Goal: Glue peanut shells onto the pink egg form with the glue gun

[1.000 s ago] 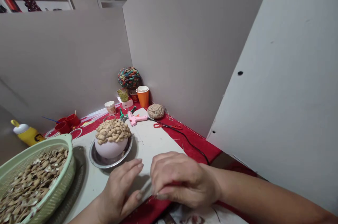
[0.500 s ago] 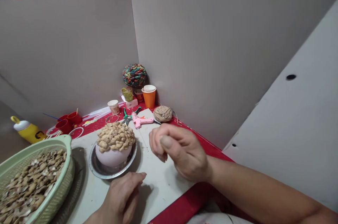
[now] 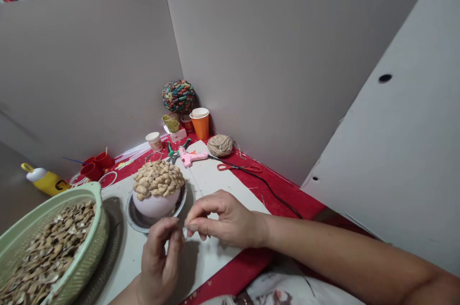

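Observation:
My left hand (image 3: 160, 259) and my right hand (image 3: 224, 219) meet in front of me over the white board (image 3: 219, 185), fingertips pinched together on something too small to make out. Just behind them a pink ball (image 3: 155, 202) partly covered in peanut shells sits in a round metal tray (image 3: 138, 219). At the lower left a green basket (image 3: 77, 266) holds several loose peanut shells.
A pink glue gun (image 3: 192, 156), green pliers (image 3: 176, 152), red scissors (image 3: 239, 167), a black cord (image 3: 276, 195) and a twine ball (image 3: 220, 145) lie behind the board. Orange cups (image 3: 200, 124), a paper cup (image 3: 154, 141), red cups (image 3: 97, 165), a coloured ball (image 3: 178, 96) and a yellow bottle (image 3: 46, 181) stand further back. Grey panels wall the red table.
My right hand came down from in front of the twine ball towards me. My left hand rose off the board to meet it, and the fingertips now pinch together.

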`<state>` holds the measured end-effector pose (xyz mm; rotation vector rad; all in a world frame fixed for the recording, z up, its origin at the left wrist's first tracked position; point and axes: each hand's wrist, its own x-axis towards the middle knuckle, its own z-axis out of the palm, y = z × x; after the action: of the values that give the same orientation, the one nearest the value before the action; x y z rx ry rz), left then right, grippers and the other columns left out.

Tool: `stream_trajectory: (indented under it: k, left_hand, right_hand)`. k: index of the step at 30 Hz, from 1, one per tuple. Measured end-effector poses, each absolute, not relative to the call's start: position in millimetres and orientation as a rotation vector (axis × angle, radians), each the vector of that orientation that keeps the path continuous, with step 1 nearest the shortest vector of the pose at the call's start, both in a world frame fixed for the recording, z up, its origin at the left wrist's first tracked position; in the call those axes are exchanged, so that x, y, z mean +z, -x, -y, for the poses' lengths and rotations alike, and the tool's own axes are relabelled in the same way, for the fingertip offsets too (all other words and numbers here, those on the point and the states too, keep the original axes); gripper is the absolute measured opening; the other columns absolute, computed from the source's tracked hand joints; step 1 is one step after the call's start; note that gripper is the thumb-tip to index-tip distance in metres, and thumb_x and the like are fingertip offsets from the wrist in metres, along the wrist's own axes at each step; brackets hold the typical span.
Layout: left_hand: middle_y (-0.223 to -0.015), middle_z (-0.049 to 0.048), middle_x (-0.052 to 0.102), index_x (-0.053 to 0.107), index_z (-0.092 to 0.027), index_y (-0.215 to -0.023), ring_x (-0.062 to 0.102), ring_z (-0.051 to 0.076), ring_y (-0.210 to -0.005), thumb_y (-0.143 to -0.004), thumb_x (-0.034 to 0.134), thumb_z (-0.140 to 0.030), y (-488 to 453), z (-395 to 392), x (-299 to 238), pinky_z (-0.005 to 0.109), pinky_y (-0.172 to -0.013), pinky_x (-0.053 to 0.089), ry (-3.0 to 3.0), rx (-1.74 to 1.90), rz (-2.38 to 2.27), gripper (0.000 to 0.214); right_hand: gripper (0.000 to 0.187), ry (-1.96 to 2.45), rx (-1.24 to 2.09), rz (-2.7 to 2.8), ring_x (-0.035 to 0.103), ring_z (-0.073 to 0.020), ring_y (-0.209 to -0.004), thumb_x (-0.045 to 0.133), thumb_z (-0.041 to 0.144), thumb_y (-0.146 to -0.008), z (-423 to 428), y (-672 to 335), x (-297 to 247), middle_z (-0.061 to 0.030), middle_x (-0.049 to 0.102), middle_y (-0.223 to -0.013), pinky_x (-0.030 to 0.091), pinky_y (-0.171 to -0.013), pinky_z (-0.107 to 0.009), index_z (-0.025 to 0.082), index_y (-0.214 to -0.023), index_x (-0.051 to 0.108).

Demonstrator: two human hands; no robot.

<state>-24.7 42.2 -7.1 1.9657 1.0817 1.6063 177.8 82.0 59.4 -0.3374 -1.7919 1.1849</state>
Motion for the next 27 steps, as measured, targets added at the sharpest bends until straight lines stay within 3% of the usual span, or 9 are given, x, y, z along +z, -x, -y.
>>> stream_trajectory:
  k: [4,8,11,13,18,23,27]
  left_hand:
    - [-0.092,0.0009,0.068,0.057,-0.026,-0.117,0.066,0.013,-0.076,-0.089,0.055,-0.006,10.7,-40.6,-8.6,0.023,-0.070,0.054,-1.999,1.490,-0.947,0.035]
    - [-0.100,0.0076,0.068,0.052,-0.023,-0.125,0.066,0.018,-0.091,-0.093,0.049,-0.012,-5.4,-41.0,-9.0,0.029,-0.080,0.053,-1.908,1.377,-0.910,0.034]
    - [-0.100,0.0113,0.067,0.046,-0.019,-0.131,0.064,0.020,-0.092,-0.096,0.040,-0.016,-12.4,-42.7,-11.1,0.033,-0.084,0.051,-1.902,1.301,-0.897,0.035]
    - [-0.096,0.0102,0.067,0.048,-0.020,-0.124,0.063,0.019,-0.086,-0.097,0.036,-0.015,-12.7,-42.9,-15.3,0.031,-0.080,0.050,-1.945,1.214,-0.905,0.030]
    - [-0.072,0.0021,0.062,0.056,-0.023,-0.104,0.054,0.014,-0.057,-0.094,0.044,-0.015,-7.4,-40.4,-28.2,0.025,-0.056,0.041,-2.042,1.143,-0.926,0.018]
    - [-0.072,0.0009,0.064,0.061,-0.023,-0.097,0.058,0.012,-0.060,-0.094,0.046,-0.016,-11.5,-41.3,-23.0,0.022,-0.059,0.044,-1.872,1.330,-0.995,0.017]
    - [-0.070,0.0000,0.064,0.064,-0.022,-0.089,0.058,0.011,-0.059,-0.092,0.053,-0.023,-14.5,-41.3,-13.6,0.020,-0.058,0.046,-1.725,1.393,-0.993,0.011]
  right_hand:
    - [0.017,0.283,1.187,1.803,0.056,-0.0059,-0.056,0.059,0.023,-0.090,-87.3,-165.8,66.2,-0.0017,0.063,-0.066,0.047,-0.056,-0.015,0.010,-0.079,0.062]
    - [0.020,0.182,0.877,1.929,0.047,-0.0057,-0.055,0.049,0.021,-0.093,-96.0,-148.8,81.9,0.0018,0.051,-0.062,0.041,-0.054,-0.016,0.014,-0.074,0.052]
    - [0.028,0.116,0.795,1.919,0.038,-0.0053,-0.050,0.042,0.018,-0.094,-102.4,-135.6,95.5,0.0037,0.042,-0.057,0.034,-0.048,-0.017,0.017,-0.066,0.042]
    - [0.035,0.106,0.802,1.834,0.036,-0.0050,-0.047,0.040,0.020,-0.097,-105.4,-129.9,102.6,0.0039,0.040,-0.054,0.032,-0.046,-0.017,0.017,-0.062,0.040]
    - [0.036,0.074,0.712,1.805,0.049,-0.0058,-0.050,0.051,0.024,-0.097,-111.9,-132.0,104.1,0.0005,0.053,-0.054,0.041,-0.052,-0.016,0.013,-0.063,0.054]
    - [0.014,0.119,0.714,1.941,0.063,-0.0100,-0.065,0.062,0.016,-0.090,-119.4,-145.9,95.2,-0.0089,0.069,-0.072,0.051,-0.064,-0.019,0.009,-0.078,0.064]
    - [0.010,0.080,0.743,2.018,0.063,-0.0098,-0.067,0.065,0.014,-0.087,-125.4,-157.6,97.5,-0.0080,0.069,-0.073,0.051,-0.065,-0.019,0.009,-0.079,0.064]
